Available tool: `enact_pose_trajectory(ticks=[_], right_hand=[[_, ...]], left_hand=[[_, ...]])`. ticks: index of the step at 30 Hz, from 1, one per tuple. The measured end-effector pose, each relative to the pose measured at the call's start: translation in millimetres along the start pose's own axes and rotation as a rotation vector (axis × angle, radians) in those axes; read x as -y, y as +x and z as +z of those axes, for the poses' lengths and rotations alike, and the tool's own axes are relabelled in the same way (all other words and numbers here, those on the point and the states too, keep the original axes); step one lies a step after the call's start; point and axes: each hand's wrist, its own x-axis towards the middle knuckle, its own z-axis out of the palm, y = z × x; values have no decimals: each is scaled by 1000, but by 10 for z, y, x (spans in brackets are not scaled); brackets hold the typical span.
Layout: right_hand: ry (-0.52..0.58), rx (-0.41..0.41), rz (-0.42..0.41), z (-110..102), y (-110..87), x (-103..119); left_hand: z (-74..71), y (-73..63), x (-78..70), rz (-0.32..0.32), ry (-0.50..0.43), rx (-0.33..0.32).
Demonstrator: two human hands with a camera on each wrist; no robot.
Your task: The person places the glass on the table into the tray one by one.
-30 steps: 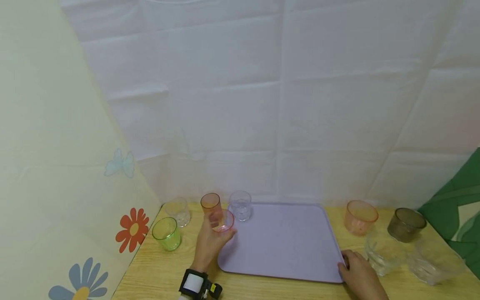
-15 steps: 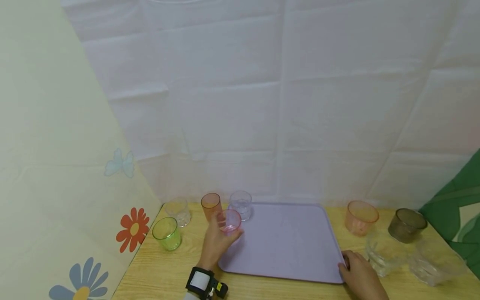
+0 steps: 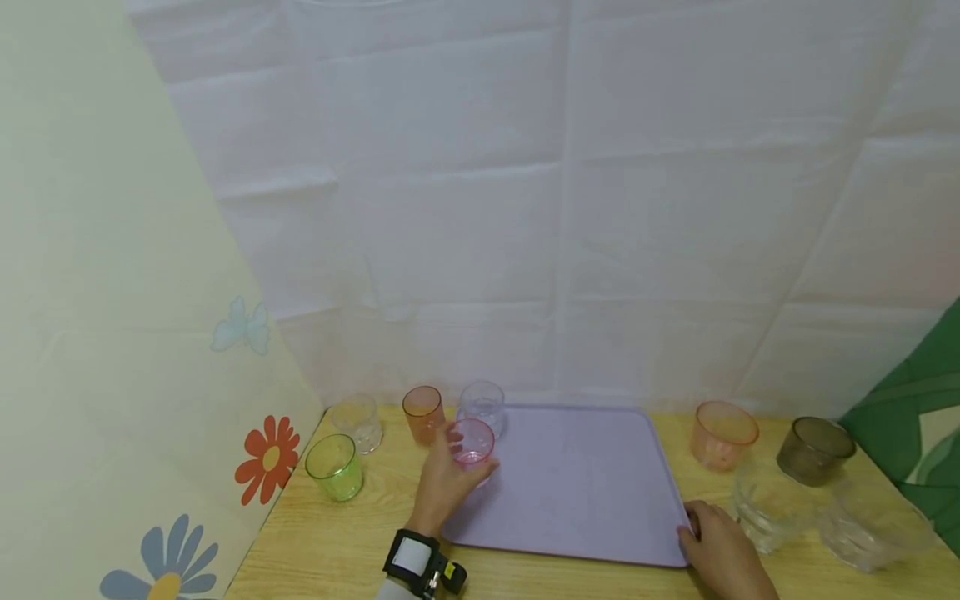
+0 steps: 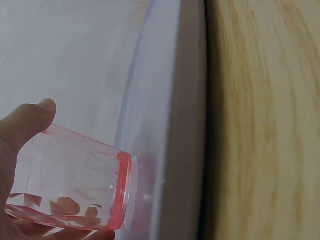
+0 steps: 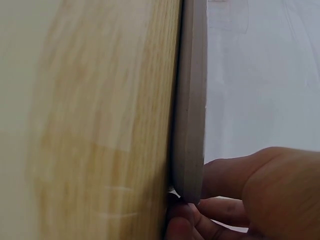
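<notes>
My left hand holds a clear pink cup upright over the left part of a lilac tray. In the left wrist view the thumb lies on one side of the cup and fingertips show on the other. Its base is at the tray surface; I cannot tell whether it touches. My right hand pinches the tray's front right corner; the right wrist view shows the fingers around that corner. A clear glass stands at the tray's back left corner, just behind the pink cup.
Left of the tray stand an orange-red tumbler, a green glass and a clear glass. To its right are an orange cup, a dark grey cup and clear glassware. A white sheet hangs behind.
My left hand has carried the pink cup rightward, from beside the orange-red tumbler to over the tray. My right hand has stayed at the tray corner.
</notes>
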Motion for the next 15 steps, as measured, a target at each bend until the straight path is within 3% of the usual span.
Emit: enact_pose_trajectory(ticks=[15], right_hand=[[-7, 0, 5, 18, 12, -11]], left_hand=[[71, 34, 11, -6, 43, 0]])
